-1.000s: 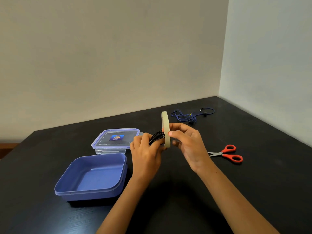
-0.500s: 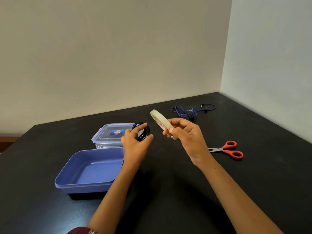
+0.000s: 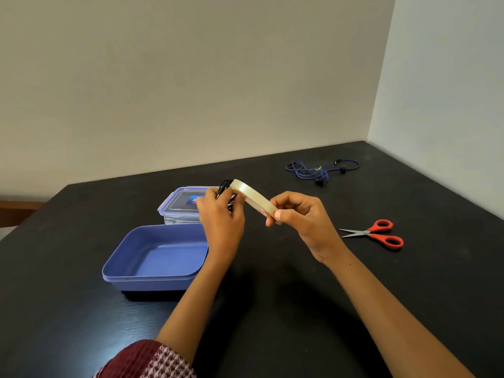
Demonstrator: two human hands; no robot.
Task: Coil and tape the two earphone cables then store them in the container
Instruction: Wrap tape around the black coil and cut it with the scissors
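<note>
We look down on a dark, nearly black table [image 3: 272, 309] with a faint wood grain, pushed into a corner of the room. A plain beige wall [image 3: 191, 77] runs along its far edge, and at the far left a brown wooden strip [image 3: 16, 210] shows beyond the tabletop. On the left of the table stands an open, rectangular blue plastic container [image 3: 152, 281]. Just behind it lies its clear lid with a blue rim and a blue label [image 3: 177, 207]. In the near left corner we see a maroon patterned sleeve [image 3: 152, 361]. The left hand [image 3: 221, 219] is raised above the table with its fingers curled round a coiled black earphone cable [image 3: 225, 186]. A flat roll of pale translucent tape [image 3: 253, 199] slants from that coil to the right hand [image 3: 302, 216], which pinches the roll's near end between thumb and fingers. We cannot tell whether any tape sticks to the coil. At the far right of the table lies a loose, uncoiled blue earphone cable [image 3: 319, 171]. Nearer lie red-handled steel scissors [image 3: 376, 234], blades pointing left. A paler grey wall [image 3: 450, 91] closes the right side.
</note>
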